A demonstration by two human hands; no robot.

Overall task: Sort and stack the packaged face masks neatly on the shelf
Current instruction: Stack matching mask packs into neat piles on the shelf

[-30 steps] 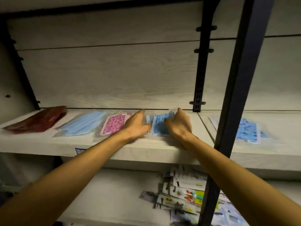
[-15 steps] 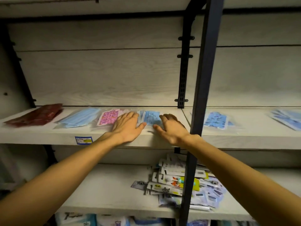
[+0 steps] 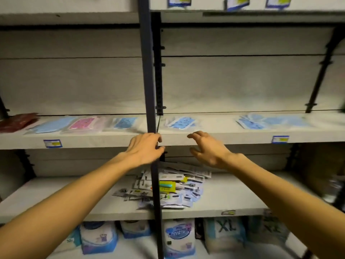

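Note:
Packaged masks lie in a row on the pale shelf (image 3: 104,141): a dark red pack (image 3: 17,121), a plain blue pack (image 3: 54,124), a pink patterned pack (image 3: 84,123) and a blue patterned pack (image 3: 124,123). Right of the black post (image 3: 149,90) lie another blue patterned pack (image 3: 182,123) and a loose blue pile (image 3: 270,121). My left hand (image 3: 144,149) hovers at the shelf's front edge by the post, fingers loosely curled, holding nothing. My right hand (image 3: 207,149) hangs beside it with fingers relaxed and empty.
One shelf down, a messy heap of carded packets (image 3: 173,187) lies behind the post. Bulky soft packs (image 3: 179,238), some marked XL, fill the bottom level. Blue price tags (image 3: 53,143) sit on the shelf edge. A black bracket (image 3: 321,71) stands at the right.
Both hands have come off the blue patterned pack and drawn back to the shelf's front edge. The view has pulled back and swung right, showing more shelves.

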